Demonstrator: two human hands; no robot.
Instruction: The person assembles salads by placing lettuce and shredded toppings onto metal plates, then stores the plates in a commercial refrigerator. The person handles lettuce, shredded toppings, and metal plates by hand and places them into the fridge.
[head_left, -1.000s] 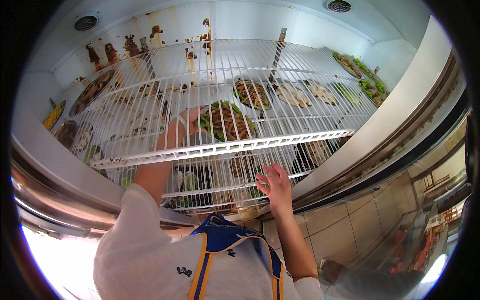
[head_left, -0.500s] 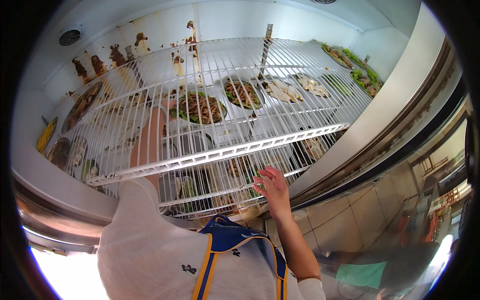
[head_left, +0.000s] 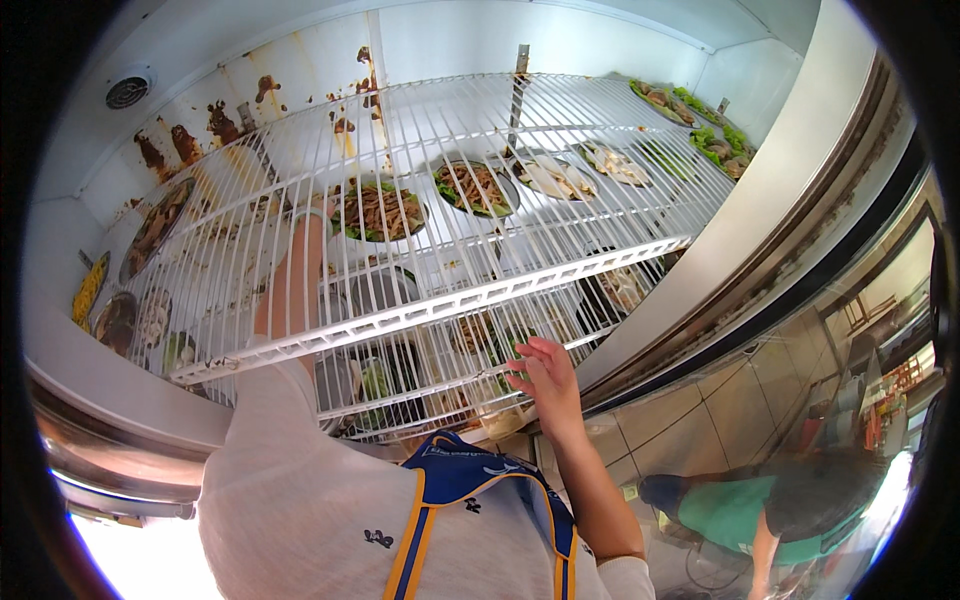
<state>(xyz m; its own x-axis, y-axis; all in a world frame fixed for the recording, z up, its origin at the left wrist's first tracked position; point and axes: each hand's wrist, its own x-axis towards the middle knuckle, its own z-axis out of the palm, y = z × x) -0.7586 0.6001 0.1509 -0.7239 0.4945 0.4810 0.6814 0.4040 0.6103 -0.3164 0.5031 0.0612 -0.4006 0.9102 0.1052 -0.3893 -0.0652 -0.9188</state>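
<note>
White wire bars make up the upper shelf [head_left: 440, 302], and through them you see your left hand [head_left: 326, 208] on the level below. Your left forearm passes under that shelf's front edge, nearer its left corner than its right, and the hand is at the left end of an oval plate [head_left: 388, 240] heaped with sliced brown meat [head_left: 380, 212] on green leaves [head_left: 352, 231]. So the plate lies directly to the right of your left fingers, its long axis running roughly sideways, one narrow end toward the hand. Hand and rim meet in the view, but the fingertips are hidden, so you cannot tell whether they are clamped on the rim or only resting against it.

Beyond the plate's right end, a second plate [head_left: 487, 215] of similar meat sits slightly farther toward the back edge, just beside the first. Grey containers [head_left: 383, 288] show nearer the front edge, apparently lower down.

Your right hand [head_left: 552, 385] is well apart from the plate: it hangs outside the front edge, right of the middle, its fingers apart and loosely curled around nothing. Your left is clearly the nearer hand.
</note>
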